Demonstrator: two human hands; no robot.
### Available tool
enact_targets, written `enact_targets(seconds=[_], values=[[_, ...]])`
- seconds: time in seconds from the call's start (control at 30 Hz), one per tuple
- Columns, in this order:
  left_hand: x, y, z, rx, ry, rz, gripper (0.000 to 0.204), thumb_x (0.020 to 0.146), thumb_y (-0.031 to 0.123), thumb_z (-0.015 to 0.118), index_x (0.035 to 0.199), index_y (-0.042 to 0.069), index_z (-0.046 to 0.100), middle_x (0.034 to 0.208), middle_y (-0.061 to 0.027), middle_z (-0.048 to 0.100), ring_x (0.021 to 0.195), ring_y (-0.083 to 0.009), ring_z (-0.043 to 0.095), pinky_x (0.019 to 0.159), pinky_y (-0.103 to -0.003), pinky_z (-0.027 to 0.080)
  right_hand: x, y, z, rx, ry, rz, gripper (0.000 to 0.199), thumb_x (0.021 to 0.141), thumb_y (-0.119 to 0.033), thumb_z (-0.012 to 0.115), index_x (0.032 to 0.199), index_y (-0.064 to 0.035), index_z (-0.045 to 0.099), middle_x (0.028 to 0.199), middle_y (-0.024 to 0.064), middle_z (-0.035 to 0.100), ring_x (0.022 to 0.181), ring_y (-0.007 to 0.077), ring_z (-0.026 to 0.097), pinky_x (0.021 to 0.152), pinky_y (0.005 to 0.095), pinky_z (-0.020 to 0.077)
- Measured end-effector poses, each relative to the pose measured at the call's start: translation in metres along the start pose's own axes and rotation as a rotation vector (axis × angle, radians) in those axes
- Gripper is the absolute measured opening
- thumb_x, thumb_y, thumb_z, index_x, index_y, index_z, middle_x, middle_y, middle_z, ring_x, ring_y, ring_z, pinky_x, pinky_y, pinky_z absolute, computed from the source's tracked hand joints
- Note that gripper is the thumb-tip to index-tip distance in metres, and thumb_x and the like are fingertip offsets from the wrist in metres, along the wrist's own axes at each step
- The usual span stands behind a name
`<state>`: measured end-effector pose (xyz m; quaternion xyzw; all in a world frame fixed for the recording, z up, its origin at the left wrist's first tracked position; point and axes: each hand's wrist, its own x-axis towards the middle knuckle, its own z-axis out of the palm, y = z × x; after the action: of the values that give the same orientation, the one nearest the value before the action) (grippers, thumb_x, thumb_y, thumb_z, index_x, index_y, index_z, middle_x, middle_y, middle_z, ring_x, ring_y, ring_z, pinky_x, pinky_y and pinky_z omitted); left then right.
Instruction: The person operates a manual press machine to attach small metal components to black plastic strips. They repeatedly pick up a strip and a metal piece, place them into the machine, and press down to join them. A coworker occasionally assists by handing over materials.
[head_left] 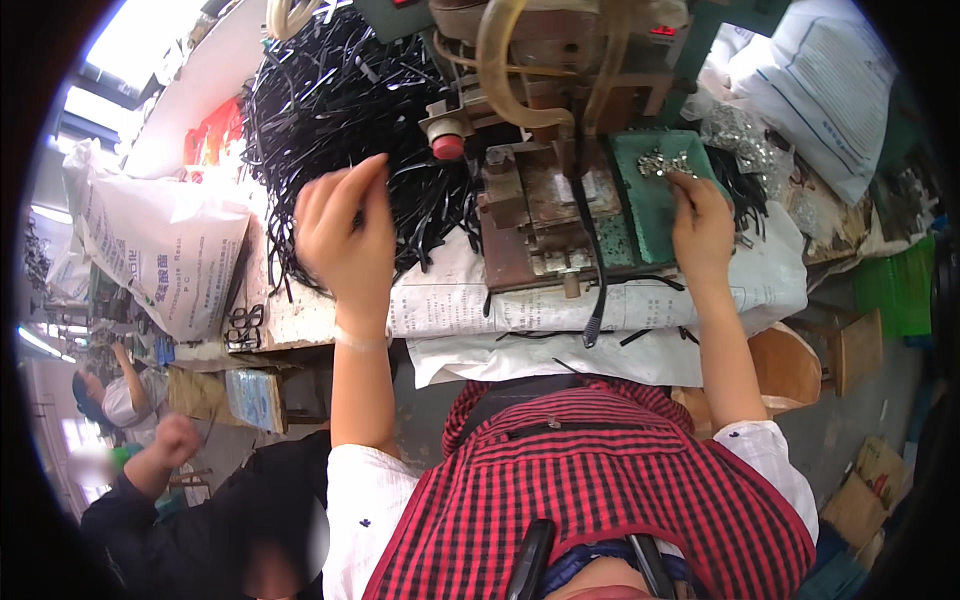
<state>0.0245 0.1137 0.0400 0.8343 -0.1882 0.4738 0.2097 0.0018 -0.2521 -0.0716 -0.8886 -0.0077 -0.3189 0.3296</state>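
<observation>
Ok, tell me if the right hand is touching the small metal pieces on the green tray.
Touching. The head view shows the right hand fingertips in the metal pieces on the green tray.

Red-blk check apron (600,480), wht short sleeves (365,500)

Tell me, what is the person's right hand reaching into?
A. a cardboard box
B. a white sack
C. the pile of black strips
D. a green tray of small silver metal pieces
D: the right hand has its fingertips on small silver pieces lying in the green tray.
</observation>
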Motion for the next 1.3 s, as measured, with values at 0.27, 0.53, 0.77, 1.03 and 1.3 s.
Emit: enact_targets(seconds=[0.27, 0.53, 0.77, 1.03, 1.3], values=[[-0.065, -0.081, 0.113, 0.296, -0.212, -0.042, 0.016, 0.083, 0.014, 0.079, 0.098, 0.012, 0.081, 0.11, -0.0064, 0.074, 0.096, -0.0313, 0.067, 0.082, -0.043, 0.055, -0.02, 0.003, -0.005, 0.01, 0.058, 0.098, 0.012, 0.089, -0.004, 0.069, 0.099, -0.0047, 0.076, 0.095, 0.0129, 0.072, 0.092, 0.0347, 0.068, 0.081, 0.0423, 0.0525], [-0.07, -0.026, 0.021, -0.711, 0.029, -0.803, 0.029, 0.106, 0.005, 0.061, 0.134, -0.001, 0.063, 0.094, -0.0103, 0.079, 0.082, -0.0099, 0.071, 0.076, -0.021, 0.052, -0.061, 0.018, -0.056, 0.067, 0.194, 0.193, 0.015, 0.087, 0.002, 0.073, 0.102, -0.0016, 0.075, 0.098, 0.0115, 0.074, 0.09, 0.0296, 0.07, 0.083, 0.0372, 0.0537], [-0.07, -0.008, 0.045, -0.863, -0.211, -0.711, 0.026, 0.109, 0.008, 0.056, 0.132, -0.003, 0.06, 0.127, -0.015, 0.074, 0.109, -0.0136, 0.07, 0.091, -0.022, 0.052, 0.02, -0.081, -0.026, 0.429, -0.035, -0.178, 0.018, 0.089, 0.003, 0.074, 0.106, -0.0003, 0.073, 0.104, 0.0076, 0.074, 0.099, 0.0184, 0.069, 0.091, 0.0307, 0.0523], [-0.088, -0.006, 0.04, -0.562, 0.031, -0.756, 0.019, 0.102, 0.008, 0.071, 0.085, 0.0, 0.069, 0.097, -0.0039, 0.076, 0.069, -0.0025, 0.054, 0.057, -0.018, 0.038, 0.016, -0.105, 0.029, 0.851, 0.053, 0.241, 0.037, 0.087, -0.004, 0.078, 0.122, -0.0025, 0.066, 0.105, 0.0068, 0.075, 0.095, 0.0137, 0.071, 0.088, 0.0294, 0.0538], [-0.026, 0.077, 0.008, -0.659, 0.105, -0.069, 0.023, 0.086, -0.005, 0.08, 0.106, -0.001, 0.068, 0.101, -0.0204, 0.076, 0.082, -0.0249, 0.074, 0.068, -0.03, 0.061, 0.015, -0.133, 0.006, 1.016, -0.037, 0.314, 0.053, 0.087, -0.004, 0.076, 0.137, -0.0018, 0.058, 0.123, 0.0101, 0.072, 0.111, 0.0162, 0.068, 0.099, 0.0324, 0.0516]])
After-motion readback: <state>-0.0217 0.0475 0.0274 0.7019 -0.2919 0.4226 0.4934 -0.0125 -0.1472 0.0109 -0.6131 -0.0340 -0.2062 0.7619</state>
